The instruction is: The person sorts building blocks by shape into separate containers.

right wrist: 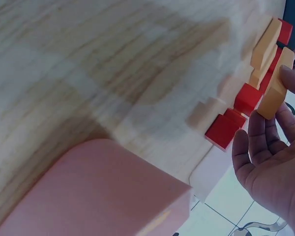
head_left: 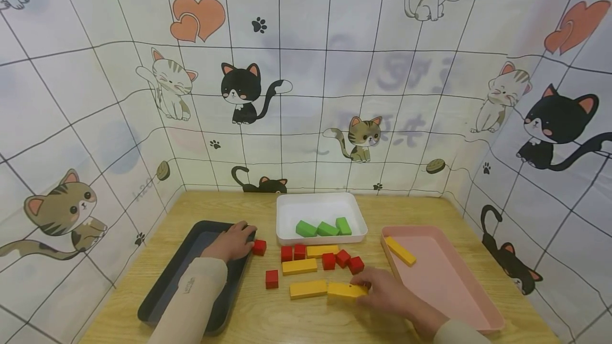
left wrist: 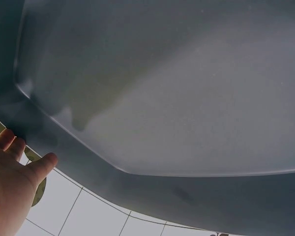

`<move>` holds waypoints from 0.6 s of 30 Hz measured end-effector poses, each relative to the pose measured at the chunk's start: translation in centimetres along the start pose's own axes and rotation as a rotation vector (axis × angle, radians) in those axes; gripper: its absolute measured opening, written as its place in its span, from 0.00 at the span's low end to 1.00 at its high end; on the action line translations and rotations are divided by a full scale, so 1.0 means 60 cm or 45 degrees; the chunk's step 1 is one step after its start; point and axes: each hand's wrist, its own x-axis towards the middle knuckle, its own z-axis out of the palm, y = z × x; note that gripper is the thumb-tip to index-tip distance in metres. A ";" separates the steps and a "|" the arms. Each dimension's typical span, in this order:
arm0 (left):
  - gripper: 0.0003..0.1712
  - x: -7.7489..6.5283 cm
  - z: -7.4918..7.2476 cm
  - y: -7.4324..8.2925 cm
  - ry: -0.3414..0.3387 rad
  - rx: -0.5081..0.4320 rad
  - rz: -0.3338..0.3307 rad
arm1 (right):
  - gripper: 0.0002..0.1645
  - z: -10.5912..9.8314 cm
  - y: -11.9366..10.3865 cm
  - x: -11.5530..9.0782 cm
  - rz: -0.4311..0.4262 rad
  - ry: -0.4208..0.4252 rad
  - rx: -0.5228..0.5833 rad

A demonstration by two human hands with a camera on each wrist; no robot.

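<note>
My right hand (head_left: pixel 386 292) pinches a yellow rectangular block (head_left: pixel 342 290) between thumb and fingers. In the right wrist view this block (right wrist: pixel 277 91) is tilted, clear of the wooden table. Another yellow block (head_left: pixel 308 289) lies just left of it in the head view. My left hand (head_left: pixel 232 243) rests at the far right rim of the dark grey tray (head_left: pixel 158 280). In the left wrist view its fingers (left wrist: pixel 37 169) are loosely extended along that rim. A red cube (head_left: pixel 259 247) sits right by the left fingertips.
Several red cubes (head_left: pixel 328 261) and more yellow blocks (head_left: pixel 299 267) lie mid-table. Behind them, a white tray (head_left: pixel 315 206) holds three green blocks (head_left: pixel 328 229). At right, a pink tray (head_left: pixel 444 280) holds one yellow block (head_left: pixel 400 251). A cat-patterned curtain (head_left: pixel 306 68) surrounds the table.
</note>
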 end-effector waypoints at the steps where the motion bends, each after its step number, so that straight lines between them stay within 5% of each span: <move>1: 0.28 0.000 0.000 0.000 0.000 0.001 0.002 | 0.17 -0.002 0.000 0.001 -0.007 0.012 0.003; 18: 0.26 -0.004 -0.001 0.001 0.022 0.020 0.009 | 0.15 -0.038 0.001 0.019 0.196 0.245 -0.028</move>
